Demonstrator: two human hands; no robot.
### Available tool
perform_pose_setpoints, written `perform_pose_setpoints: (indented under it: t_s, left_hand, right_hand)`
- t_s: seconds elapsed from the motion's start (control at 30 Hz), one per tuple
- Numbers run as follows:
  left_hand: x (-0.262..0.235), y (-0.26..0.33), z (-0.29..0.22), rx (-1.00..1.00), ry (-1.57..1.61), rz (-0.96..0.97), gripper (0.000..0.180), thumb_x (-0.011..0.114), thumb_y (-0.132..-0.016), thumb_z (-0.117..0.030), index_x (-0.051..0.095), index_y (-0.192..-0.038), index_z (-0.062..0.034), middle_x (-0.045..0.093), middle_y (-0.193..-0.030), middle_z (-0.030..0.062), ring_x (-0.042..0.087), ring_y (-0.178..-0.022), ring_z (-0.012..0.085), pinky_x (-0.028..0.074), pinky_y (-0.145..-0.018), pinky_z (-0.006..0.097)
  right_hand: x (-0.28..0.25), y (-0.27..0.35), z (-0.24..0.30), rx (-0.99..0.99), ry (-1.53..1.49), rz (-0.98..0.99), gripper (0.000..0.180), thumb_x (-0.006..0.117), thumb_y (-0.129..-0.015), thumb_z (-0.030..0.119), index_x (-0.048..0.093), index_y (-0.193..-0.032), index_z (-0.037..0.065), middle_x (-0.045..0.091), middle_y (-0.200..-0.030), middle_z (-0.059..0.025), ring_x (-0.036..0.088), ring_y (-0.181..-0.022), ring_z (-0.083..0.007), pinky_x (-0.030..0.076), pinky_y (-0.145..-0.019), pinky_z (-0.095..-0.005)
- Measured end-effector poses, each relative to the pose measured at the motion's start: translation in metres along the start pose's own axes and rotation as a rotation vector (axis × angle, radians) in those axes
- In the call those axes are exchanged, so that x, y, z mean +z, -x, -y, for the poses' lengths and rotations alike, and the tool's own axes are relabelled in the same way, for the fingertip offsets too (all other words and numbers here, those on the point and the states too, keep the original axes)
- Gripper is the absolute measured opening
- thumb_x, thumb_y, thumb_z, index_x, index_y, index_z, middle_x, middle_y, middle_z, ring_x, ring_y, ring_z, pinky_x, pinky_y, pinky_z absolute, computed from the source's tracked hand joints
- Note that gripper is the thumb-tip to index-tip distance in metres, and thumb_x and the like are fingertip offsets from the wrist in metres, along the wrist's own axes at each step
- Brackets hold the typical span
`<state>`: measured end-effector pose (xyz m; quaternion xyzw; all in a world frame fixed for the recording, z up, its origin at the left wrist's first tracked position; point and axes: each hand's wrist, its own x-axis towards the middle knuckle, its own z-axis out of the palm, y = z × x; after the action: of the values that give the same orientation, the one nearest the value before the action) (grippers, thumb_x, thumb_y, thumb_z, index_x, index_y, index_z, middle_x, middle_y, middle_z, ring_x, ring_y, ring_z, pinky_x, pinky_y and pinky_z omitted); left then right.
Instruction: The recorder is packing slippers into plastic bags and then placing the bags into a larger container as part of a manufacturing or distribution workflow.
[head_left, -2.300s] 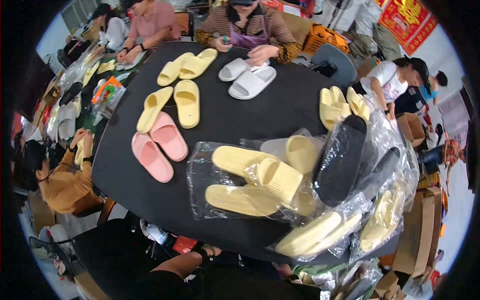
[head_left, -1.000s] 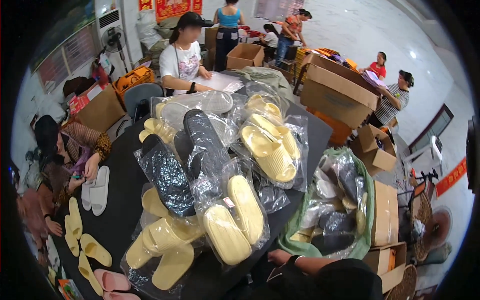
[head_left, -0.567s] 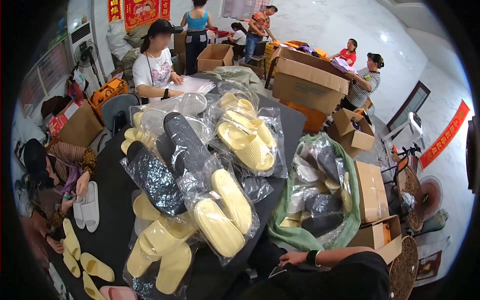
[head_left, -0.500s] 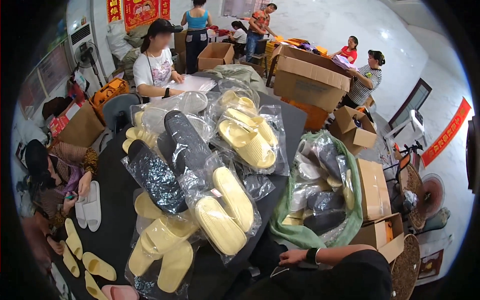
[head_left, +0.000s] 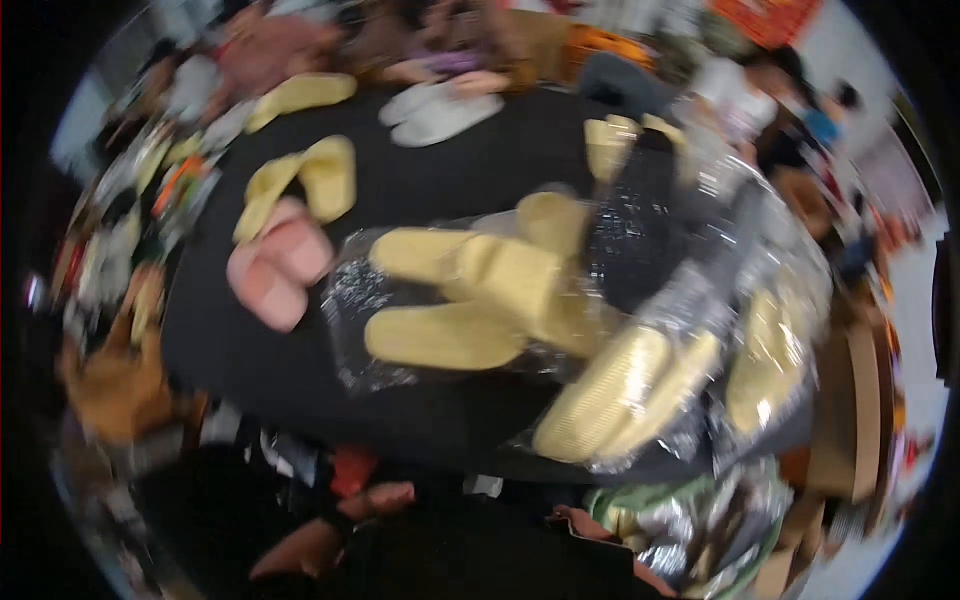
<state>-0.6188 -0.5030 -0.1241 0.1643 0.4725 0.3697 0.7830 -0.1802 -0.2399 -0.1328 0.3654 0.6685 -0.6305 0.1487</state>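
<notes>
My left hand [head_left: 390, 497] reaches in from the lower left, below the table's near edge. A blurred red thing lies just beyond it, and motion smears its fingers. To the right my right hand [head_left: 582, 522] shows only in part, low beside the green sack [head_left: 610, 497] of bagged slippers. Its fingers are blurred too. Neither hand touches the slippers on the black table. Nearest on the tabletop are yellow slippers in clear bags [head_left: 450, 337], with another bagged yellow pair [head_left: 605, 395] at the right edge. Dark bagged slippers [head_left: 635, 225] lie behind them.
Unbagged pink slippers [head_left: 280, 265] and yellow slippers [head_left: 328, 180] lie on the left of the black table [head_left: 430, 420]. White slippers [head_left: 445, 115] rest at the far edge, by a co-worker's hands. Cardboard boxes [head_left: 845, 410] stand at the right. Several blurred people are around the table.
My view has swung to the left, so the table and slippers now lie across the middle. My left hand has come into view; my right hand shows less. Everything is blurrier.
</notes>
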Motion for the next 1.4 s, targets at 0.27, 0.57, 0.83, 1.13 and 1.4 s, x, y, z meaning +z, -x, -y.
perform_pose_setpoints:
  t_s: [0.27,0.57,0.83,1.13,1.4]
  left_hand:
    - [0.055,-0.011,0.009,0.098,-1.015,-0.326,0.015,0.053,-0.089,-0.023,0.060,-0.091,-0.0103,0.065,-0.093,0.0188,0.061,-0.092,0.0410,0.048,-0.076,0.050]
    - [0.071,-0.015,0.053,0.280,-1.118,-0.552,0.024,0.054,-0.095,-0.034,0.055,-0.091,-0.0095,0.063,-0.078,0.0166,0.061,-0.078,0.0409,0.043,-0.064,0.052]
    - [0.078,-0.003,0.069,0.256,-1.197,-0.603,0.023,0.058,-0.091,-0.033,0.058,-0.089,-0.0102,0.064,-0.076,0.0146,0.062,-0.077,0.0386,0.044,-0.065,0.052]
    - [0.093,0.009,0.080,0.366,-1.158,-0.684,0.022,0.060,-0.090,-0.031,0.059,-0.085,-0.0090,0.064,-0.074,0.0146,0.063,-0.076,0.0385,0.046,-0.064,0.051]
    - [0.085,0.015,0.089,0.353,-1.100,-0.667,0.022,0.061,-0.086,-0.029,0.063,-0.083,-0.0063,0.066,-0.080,0.0164,0.064,-0.081,0.0388,0.049,-0.070,0.049]
  right_hand:
    - [-0.056,-0.103,-0.111,-0.275,0.041,0.536,0.046,0.066,-0.082,0.049,0.057,-0.098,0.007,0.065,-0.084,-0.0166,0.066,-0.083,-0.0343,0.050,-0.064,-0.0415]
    - [-0.017,-0.095,-0.125,-0.348,0.463,0.414,0.042,0.069,-0.082,0.046,0.055,-0.092,0.008,0.065,-0.078,-0.0128,0.067,-0.076,-0.0316,0.050,-0.055,-0.0406]
    - [-0.018,-0.079,-0.097,-0.422,0.798,0.175,0.040,0.071,-0.081,0.043,0.053,-0.087,0.008,0.066,-0.074,-0.0099,0.068,-0.071,-0.0294,0.049,-0.049,-0.0399]
    - [0.006,-0.025,-0.013,-0.333,0.961,0.177,0.014,0.056,-0.087,0.019,0.061,-0.094,0.009,0.064,-0.084,-0.0229,0.064,-0.084,-0.0422,0.050,-0.068,-0.0499]
    - [-0.003,-0.041,-0.026,-0.405,0.949,0.109,0.035,0.077,-0.075,0.038,0.060,-0.080,0.007,0.066,-0.073,-0.0156,0.066,-0.073,-0.0390,0.053,-0.062,-0.0445]
